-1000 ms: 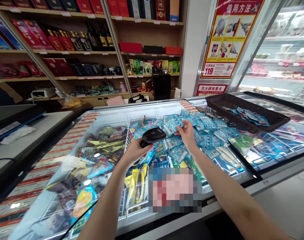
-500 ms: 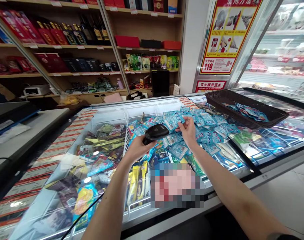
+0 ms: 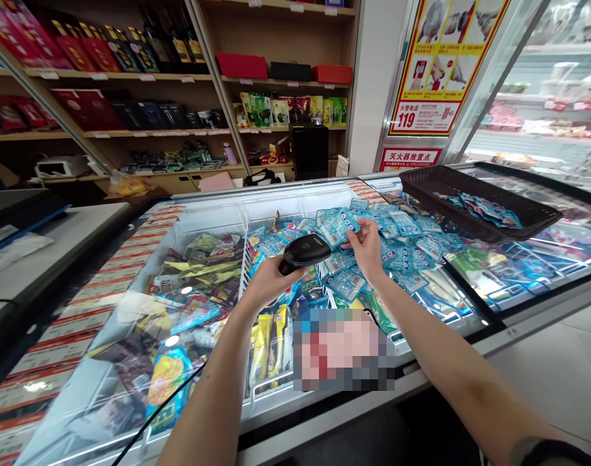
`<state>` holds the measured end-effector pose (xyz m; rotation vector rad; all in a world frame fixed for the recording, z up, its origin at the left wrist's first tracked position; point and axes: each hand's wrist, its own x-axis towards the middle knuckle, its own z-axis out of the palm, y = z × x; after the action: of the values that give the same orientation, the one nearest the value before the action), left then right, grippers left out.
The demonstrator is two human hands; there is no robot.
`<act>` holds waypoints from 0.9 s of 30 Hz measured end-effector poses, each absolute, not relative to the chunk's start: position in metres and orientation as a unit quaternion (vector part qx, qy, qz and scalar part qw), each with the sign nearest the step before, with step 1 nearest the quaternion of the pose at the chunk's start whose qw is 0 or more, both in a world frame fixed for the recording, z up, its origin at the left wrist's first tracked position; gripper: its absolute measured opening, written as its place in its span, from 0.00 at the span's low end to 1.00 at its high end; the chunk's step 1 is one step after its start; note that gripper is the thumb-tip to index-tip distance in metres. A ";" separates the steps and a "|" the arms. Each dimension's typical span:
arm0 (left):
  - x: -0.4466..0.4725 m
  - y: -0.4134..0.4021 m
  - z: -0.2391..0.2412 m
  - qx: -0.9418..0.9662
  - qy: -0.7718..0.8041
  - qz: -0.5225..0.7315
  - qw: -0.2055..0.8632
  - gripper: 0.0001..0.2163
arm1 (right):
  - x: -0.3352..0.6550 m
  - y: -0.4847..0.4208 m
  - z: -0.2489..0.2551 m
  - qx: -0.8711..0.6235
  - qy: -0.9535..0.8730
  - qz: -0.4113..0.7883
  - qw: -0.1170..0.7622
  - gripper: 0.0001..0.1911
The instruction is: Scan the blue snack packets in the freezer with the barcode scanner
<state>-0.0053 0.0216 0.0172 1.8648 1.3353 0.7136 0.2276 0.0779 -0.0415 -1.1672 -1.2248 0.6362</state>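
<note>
My left hand [image 3: 270, 279] is wrapped round the handle of a black barcode scanner [image 3: 305, 250], its head turned to the right. Pinched in my right hand [image 3: 366, 246] is a small blue packet [image 3: 338, 224], its printed face toward me, just beyond the scanner's head. A heap of similar blue packets [image 3: 406, 224] spreads over the freezer's glass top around and behind my right hand. Below my hands, a pixelated flat object [image 3: 344, 349] lies near the front edge; its details are hidden.
A dark brown basket [image 3: 533, 223] with several blue packets stands at the right on the freezer. Wrapped frozen goods [image 3: 208, 259] show through the glass. A thin black cable [image 3: 164, 409] crosses the lower left. Stocked shelves [image 3: 154, 133] stand behind.
The view has tipped slightly downward. Both hands keep nearly the same places, with the scanner and the blue packet still held close together.
</note>
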 end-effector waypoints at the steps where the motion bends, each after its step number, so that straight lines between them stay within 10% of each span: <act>1: -0.005 0.022 0.017 0.726 0.519 0.275 0.359 0.15 | 0.228 0.078 -0.042 -0.510 -0.534 0.274 0.616 0.25; 27: -0.003 0.021 0.016 0.724 0.538 0.266 0.340 0.15 | 0.229 0.080 -0.046 -0.500 -0.545 0.242 0.628 0.27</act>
<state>-0.0032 0.0213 0.0160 1.8853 1.3998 0.6915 0.2290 0.0803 -0.0458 -1.1468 -1.2497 0.5539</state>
